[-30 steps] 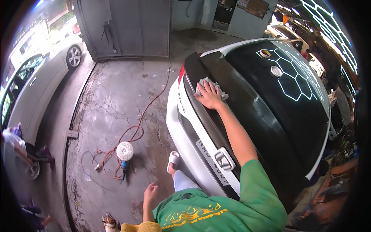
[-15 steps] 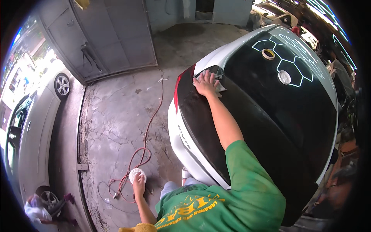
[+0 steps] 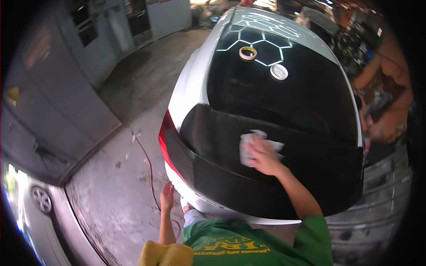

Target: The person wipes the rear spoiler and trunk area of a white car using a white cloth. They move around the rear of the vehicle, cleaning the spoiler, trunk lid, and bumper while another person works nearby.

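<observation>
At the centre-right of the frame I see the right hand (image 3: 265, 157) spread out, its palm laid over a white cloth (image 3: 245, 151) on the dark trunk lid (image 3: 217, 135) of a white car (image 3: 191, 93). The left hand (image 3: 167, 196), lower left of centre, hangs slack and bare, fingers loosely extended; I cannot tell whether it touches the bumper. Motion blurs the right fingers, the hand hides the cloth's middle, and the frame's dark rim cuts off a second car (image 3: 33, 228) at lower left.

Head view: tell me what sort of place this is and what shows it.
Probably a car detailing or body shop: the right hand lies over a pale cloth on a white car's dark trunk lid; a tape roll rests on its rear window.
</observation>
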A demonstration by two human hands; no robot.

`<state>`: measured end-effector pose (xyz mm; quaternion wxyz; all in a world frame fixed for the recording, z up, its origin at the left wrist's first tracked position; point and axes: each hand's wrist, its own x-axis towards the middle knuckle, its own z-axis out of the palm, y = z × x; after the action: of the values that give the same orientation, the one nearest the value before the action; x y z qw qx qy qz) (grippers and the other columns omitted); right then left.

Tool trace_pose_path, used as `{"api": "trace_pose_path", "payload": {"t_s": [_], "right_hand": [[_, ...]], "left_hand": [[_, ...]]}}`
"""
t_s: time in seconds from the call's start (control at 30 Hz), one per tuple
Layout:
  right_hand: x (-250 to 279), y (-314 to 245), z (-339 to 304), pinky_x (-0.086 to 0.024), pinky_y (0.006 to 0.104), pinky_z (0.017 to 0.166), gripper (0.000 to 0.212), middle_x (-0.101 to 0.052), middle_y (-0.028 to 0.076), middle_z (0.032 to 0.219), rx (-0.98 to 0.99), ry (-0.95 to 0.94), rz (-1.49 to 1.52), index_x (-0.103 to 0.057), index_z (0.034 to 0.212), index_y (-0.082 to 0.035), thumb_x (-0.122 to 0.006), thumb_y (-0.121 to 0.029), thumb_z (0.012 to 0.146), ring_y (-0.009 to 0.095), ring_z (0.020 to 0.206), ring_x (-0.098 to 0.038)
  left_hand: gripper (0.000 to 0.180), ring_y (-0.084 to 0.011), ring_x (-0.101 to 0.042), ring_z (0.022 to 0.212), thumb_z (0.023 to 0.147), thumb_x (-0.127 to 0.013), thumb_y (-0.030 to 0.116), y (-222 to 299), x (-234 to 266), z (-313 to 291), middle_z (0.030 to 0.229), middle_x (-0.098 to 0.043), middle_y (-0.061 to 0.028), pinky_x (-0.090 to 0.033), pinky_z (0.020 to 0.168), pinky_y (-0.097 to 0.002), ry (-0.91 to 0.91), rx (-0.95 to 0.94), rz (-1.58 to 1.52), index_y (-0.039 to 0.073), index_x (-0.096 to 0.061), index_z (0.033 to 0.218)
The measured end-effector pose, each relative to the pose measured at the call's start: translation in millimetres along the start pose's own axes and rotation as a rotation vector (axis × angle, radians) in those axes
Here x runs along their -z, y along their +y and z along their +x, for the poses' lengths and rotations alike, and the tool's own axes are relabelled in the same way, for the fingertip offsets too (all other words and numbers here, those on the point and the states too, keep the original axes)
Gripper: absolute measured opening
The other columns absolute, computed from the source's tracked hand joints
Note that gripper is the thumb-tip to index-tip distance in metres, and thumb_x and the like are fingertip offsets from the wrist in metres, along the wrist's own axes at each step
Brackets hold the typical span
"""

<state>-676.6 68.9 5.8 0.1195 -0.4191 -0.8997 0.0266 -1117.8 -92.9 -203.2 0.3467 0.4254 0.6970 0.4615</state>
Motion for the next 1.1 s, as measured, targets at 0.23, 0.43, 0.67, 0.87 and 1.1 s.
{"api": "trace_pose_path", "payload": {"t_s": [0.23, 0.43, 0.67, 0.87, 1.1], "right_hand": [[15.5, 107.1, -209.9, -0.019, 0.06, 0.113, 0.067, -0.015, 0.024, 0.159, -1.595, 0.208, -0.213, -0.025, 0.152, -0.007, -0.04, -0.046, 0.1, 0.044, 0.145, -0.019], [-53.5, 55.6, -80.5, -0.014, 0.0547, 0.118, 0.067, -0.022, 0.026, 0.157, -0.974, 0.069, -0.395, -0.029, 0.149, 0.002, -0.045, -0.038, 0.098, 0.042, 0.147, -0.016], [-51.5, -98.3, 177.8, -0.018, 0.0604, 0.115, 0.063, -0.02, 0.022, 0.159, -0.298, 0.077, 0.166, -0.033, 0.151, -0.01, -0.056, -0.018, 0.092, 0.042, 0.147, -0.016], [-41.6, -104.2, 233.5, -0.026, 0.0549, 0.112, 0.076, -0.047, 0.019, 0.142, 0.099, -0.109, -0.104, -0.024, 0.154, -0.011, -0.061, -0.018, 0.087, 0.03, 0.137, -0.041], [-74.2, -104.5, 251.0, -0.027, 0.0465, 0.115, 0.09, -0.07, 0.012, 0.096, 0.193, -0.363, 0.187, -0.01, 0.156, -0.011, -0.063, -0.008, 0.083, 0.032, 0.11, -0.06]], "left_hand": [[0.036, -0.0217, -0.065, 0.099, 0.098, -0.058, 0.026, 154.4, 10.6, 224.7, 0.109, -0.069, -0.016, -0.05, 0.089, -0.0349, -0.039, -0.193, -0.002, -0.001, -0.061, 0.121], [0.034, -0.0349, -0.058, 0.11, 0.095, -0.059, 0.023, 176.0, -65.6, 261.5, 0.116, -0.062, -0.0204, -0.045, 0.096, -0.0429, 0.029, -0.318, -0.033, 0.0, -0.061, 0.12], [0.031, -0.0364, -0.057, 0.11, 0.101, -0.049, 0.026, 200.8, -81.9, 236.4, 0.117, -0.061, -0.0193, -0.044, 0.096, -0.0444, -0.015, -0.269, 0.007, 0.004, -0.06, 0.12], [0.032, -0.0373, -0.057, 0.111, 0.104, -0.042, 0.025, 202.9, -75.0, 236.5, 0.117, -0.062, -0.0201, -0.044, 0.095, -0.0445, 0.046, -0.297, -0.061, 0.002, -0.059, 0.118], [0.039, -0.0391, -0.059, 0.107, 0.105, -0.035, 0.028, 202.5, -79.1, 239.6, 0.114, -0.063, -0.0217, -0.045, 0.092, -0.0453, 0.1, -0.258, -0.097, 0.002, -0.059, 0.121]]}}
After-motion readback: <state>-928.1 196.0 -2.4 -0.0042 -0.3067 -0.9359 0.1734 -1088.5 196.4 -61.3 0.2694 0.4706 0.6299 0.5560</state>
